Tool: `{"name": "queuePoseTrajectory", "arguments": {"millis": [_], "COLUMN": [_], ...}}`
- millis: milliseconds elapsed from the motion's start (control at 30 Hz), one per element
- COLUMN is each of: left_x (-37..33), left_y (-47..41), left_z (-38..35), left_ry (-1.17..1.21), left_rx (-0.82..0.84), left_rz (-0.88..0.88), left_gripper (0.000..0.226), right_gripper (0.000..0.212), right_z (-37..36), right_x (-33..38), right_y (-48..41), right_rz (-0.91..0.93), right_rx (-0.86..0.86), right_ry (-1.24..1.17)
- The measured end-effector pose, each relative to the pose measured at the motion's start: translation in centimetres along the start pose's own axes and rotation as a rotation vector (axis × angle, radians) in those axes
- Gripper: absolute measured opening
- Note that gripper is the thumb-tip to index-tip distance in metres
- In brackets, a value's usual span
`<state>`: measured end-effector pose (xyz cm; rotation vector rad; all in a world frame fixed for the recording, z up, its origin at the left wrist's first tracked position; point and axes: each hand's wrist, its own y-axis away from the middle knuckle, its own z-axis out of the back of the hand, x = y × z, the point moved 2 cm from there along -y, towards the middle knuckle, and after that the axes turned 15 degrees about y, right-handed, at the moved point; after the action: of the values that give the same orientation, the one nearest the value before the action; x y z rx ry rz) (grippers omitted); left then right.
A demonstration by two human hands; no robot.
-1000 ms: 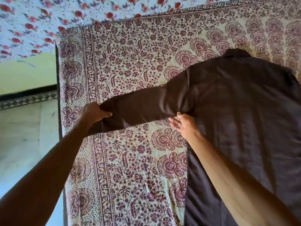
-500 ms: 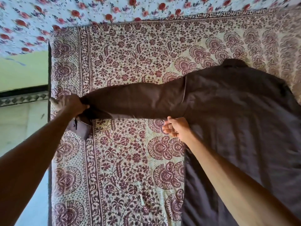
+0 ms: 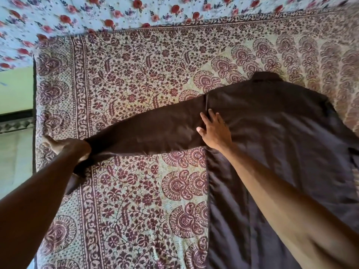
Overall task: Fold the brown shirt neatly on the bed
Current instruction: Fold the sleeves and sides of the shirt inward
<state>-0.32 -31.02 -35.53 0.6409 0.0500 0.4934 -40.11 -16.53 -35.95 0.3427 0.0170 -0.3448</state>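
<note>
The brown shirt [image 3: 281,136] lies flat on the bed, collar toward the far side, its body filling the right half of the view. Its left sleeve [image 3: 147,131] stretches straight out to the left across the patterned bedspread [image 3: 136,78]. My left hand [image 3: 70,147] grips the sleeve's cuff end near the bed's left edge. My right hand [image 3: 215,131] rests flat, fingers spread, on the shirt at the shoulder seam where the sleeve joins the body.
The bed's left edge [image 3: 35,113] drops to a pale floor [image 3: 15,156] and a green wall. A white cloth with red flowers [image 3: 116,12] lies along the far side of the bed.
My left hand has drawn the sleeve end out to the left until it lies straight. My right hand has moved from the underarm up onto the shoulder seam and opened flat.
</note>
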Motion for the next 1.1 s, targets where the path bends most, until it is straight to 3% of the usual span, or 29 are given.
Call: {"name": "queuePoseTrajectory", "arguments": {"millis": [100, 133, 233, 300, 367, 467, 567, 767, 967, 1100], "left_x": [0.5, 0.4, -1.1, -3.2, -6.1, -9.9, -13.1, -16.8, -20.0, -20.7], "left_y": [-1.1, -1.3, -0.4, 2.7, 6.0, 9.2, 12.0, 14.3, 15.3, 15.5], "left_z": [-0.4, -0.2, 0.3, 1.3, 1.4, -1.6, -5.0, -9.0, -11.0, -12.7], "left_ry": [-0.238, -0.205, -0.067, -0.241, -0.328, -0.102, 0.045, 0.085, 0.103, 0.172], "left_rx": [0.207, 0.202, 0.024, -0.192, -0.297, -0.261, -0.121, -0.081, -0.065, -0.178], "left_rz": [-0.142, -0.154, -0.167, -0.31, -0.52, -0.833, -0.996, -1.105, -1.247, -1.174], "left_gripper": [0.042, 0.041, 0.056, 0.072, 0.078, 0.06, 0.052, 0.061, 0.06, 0.055], "right_gripper": [0.068, 0.069, 0.068, 0.064, 0.062, 0.063, 0.064, 0.064, 0.062, 0.058], "right_z": [-1.0, -1.1, -0.9, -0.6, -0.5, -0.8, -1.2, -1.3, -1.0, -1.8], "right_x": [0.0, 0.1, 0.8, 1.3, 1.6, 2.0, 2.1, 2.2, 0.8, -0.8], "right_y": [-0.1, 0.1, 0.2, 0.2, 0.0, -0.4, -0.5, -0.5, -1.9, -4.4], "right_rz": [0.023, 0.016, -0.029, -0.048, -0.036, -0.026, -0.027, -0.02, 0.003, 0.016], "right_rx": [0.049, 0.055, 0.013, -0.079, -0.121, -0.084, -0.06, -0.019, -0.158, -0.18], "right_ry": [0.041, 0.04, 0.034, 0.063, 0.074, 0.035, 0.012, -0.032, 0.001, 0.017]}}
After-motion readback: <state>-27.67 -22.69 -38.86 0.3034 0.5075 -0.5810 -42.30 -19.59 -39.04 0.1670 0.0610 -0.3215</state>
